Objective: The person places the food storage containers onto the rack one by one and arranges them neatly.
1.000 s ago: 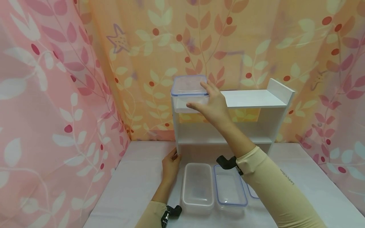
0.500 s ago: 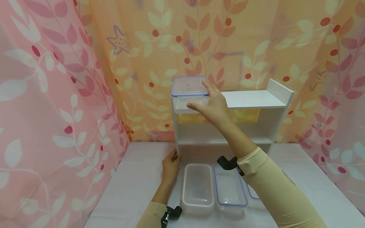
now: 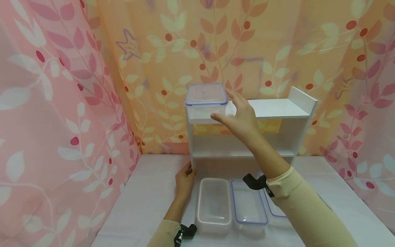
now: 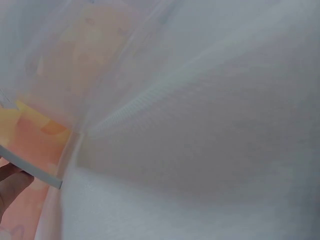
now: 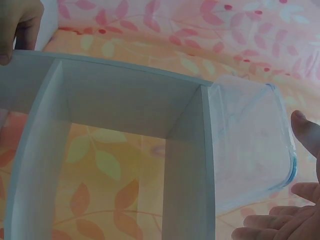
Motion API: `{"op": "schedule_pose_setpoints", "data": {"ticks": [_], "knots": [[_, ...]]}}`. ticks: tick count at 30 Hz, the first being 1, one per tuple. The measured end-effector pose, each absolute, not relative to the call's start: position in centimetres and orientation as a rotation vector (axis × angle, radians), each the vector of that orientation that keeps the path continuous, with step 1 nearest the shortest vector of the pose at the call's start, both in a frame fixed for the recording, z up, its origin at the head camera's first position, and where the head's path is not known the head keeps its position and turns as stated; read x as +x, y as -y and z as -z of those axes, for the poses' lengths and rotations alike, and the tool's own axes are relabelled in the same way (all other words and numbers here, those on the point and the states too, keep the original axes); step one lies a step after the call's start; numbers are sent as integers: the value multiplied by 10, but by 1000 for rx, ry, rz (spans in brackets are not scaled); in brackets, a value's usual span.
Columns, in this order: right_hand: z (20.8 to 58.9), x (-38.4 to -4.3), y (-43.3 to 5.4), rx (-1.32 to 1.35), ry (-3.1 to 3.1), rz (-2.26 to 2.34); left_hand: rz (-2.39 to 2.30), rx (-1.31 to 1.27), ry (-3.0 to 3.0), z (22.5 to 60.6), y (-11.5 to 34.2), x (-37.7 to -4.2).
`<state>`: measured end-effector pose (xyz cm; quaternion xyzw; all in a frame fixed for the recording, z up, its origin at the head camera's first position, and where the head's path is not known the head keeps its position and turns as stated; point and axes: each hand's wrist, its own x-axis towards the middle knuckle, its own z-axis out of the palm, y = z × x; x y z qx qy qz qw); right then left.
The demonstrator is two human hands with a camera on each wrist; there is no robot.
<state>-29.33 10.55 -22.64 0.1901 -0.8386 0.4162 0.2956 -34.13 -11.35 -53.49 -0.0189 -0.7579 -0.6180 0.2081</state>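
Observation:
A clear plastic food container (image 3: 207, 103) with a blue-edged lid sits at the left end of the top of a small white shelf unit (image 3: 271, 108). Beside its right side is my right hand (image 3: 242, 116), thumb and fingers spread. The right wrist view shows a gap between those fingers (image 5: 280, 222) and the container (image 5: 252, 145). Low down, my left hand (image 3: 184, 180) grips the shelf's left side panel near the table. Part of that hand (image 4: 12, 190) shows at the panel's edge in the left wrist view.
On the white-covered table (image 3: 148, 192), in front of the shelf, stand a frosted container (image 3: 214, 202) and a blue-rimmed one (image 3: 250, 202). Another blue-rimmed container (image 3: 274, 206) is partly hidden by the right forearm. Floral curtains (image 3: 154, 68) hang behind and at both sides.
My right hand has come away from the container and shifted right, its fingers off the lid. The container stays in place, and my left hand has not moved.

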Motion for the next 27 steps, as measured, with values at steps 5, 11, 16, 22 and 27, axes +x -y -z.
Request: {"op": "schedule_pose_setpoints", "data": {"ticks": [5, 11, 16, 22, 27], "knots": [[230, -285, -115, 542, 2201, -1113, 1688, -70, 2115, 534, 113, -340], [237, -276, -128, 596, 2131, -1121, 1698, -86, 2114, 532, 113, -341], [244, -261, -138, 633, 2146, -1123, 1710, -88, 2105, 534, 113, -342], [256, -248, -148, 625, 2148, -1060, 1718, -74, 2106, 534, 113, -342], [264, -238, -157, 633, 2112, -1013, 1710, -81, 2106, 534, 113, -343]]}}
